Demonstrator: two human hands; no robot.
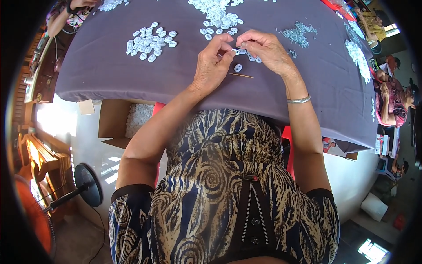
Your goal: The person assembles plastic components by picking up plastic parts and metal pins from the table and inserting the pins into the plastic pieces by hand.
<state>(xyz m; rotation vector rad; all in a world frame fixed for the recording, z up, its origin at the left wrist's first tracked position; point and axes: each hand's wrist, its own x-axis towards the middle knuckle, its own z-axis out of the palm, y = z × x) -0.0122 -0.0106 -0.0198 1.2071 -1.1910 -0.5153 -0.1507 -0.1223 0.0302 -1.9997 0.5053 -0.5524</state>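
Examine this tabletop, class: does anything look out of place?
Mildly: one white oval two-holed plastic piece lies on the purplish-grey cloth apart from similar grouped pieces, near a thin yellowish stick unlike anything around it.

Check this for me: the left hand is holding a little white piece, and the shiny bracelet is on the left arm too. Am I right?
Not quite. The head view shows the shiny bracelet on the right arm, not the left. The left hand is holding a little white piece.
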